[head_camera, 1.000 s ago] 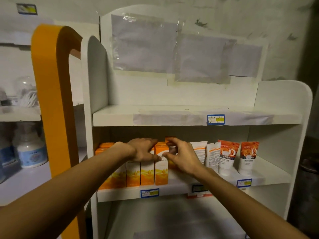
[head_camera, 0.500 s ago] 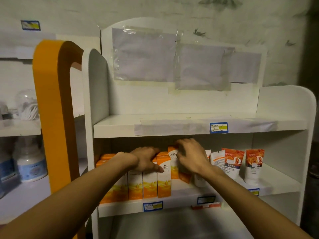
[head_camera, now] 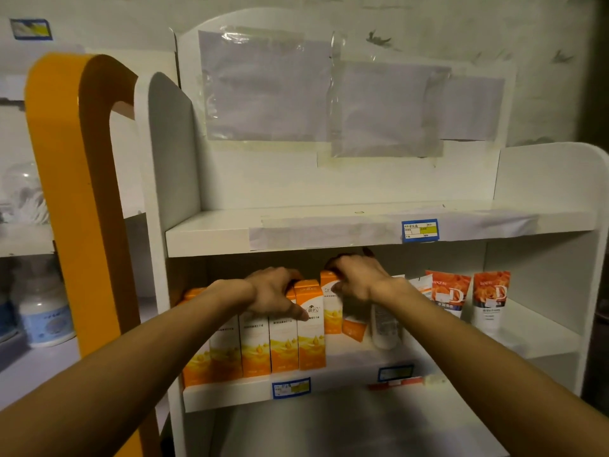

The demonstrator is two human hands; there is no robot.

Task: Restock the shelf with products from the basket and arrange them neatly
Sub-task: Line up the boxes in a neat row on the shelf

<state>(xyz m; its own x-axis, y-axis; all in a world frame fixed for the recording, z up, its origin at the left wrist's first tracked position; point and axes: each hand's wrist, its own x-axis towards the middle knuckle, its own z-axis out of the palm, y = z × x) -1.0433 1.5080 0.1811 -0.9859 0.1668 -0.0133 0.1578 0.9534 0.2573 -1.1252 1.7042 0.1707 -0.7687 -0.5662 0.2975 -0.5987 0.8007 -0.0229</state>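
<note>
Looking down from my head camera, I see the white shelf unit (head_camera: 362, 232) filling most of the view, with an orange-edged side panel (head_camera: 62, 199) of another rack at its left. Grey sheets under clear tape (head_camera: 267, 90) cover the back board above the top shelf. My two forearms reach in to the middle shelf (head_camera: 230, 395). Along its front edge stands a row of orange-and-white boxes (head_camera: 283, 347), upright and touching side by side. My left hand (head_camera: 273, 293) rests over the tops of the right-hand boxes in that row, fingers curved over them and the thumb lying down the front of the last one. My right hand (head_camera: 359, 275) is further back, its fingers curled over the top of another orange box (head_camera: 331, 311) that stands just behind and to the right of the row. Beside it stand white tubes, and further right two orange-topped tubes (head_camera: 491, 298) stand on their caps. A white jar (head_camera: 46, 321) sits on the neighbouring rack. Blue price tags (head_camera: 420, 230) mark the shelf edges.
</note>
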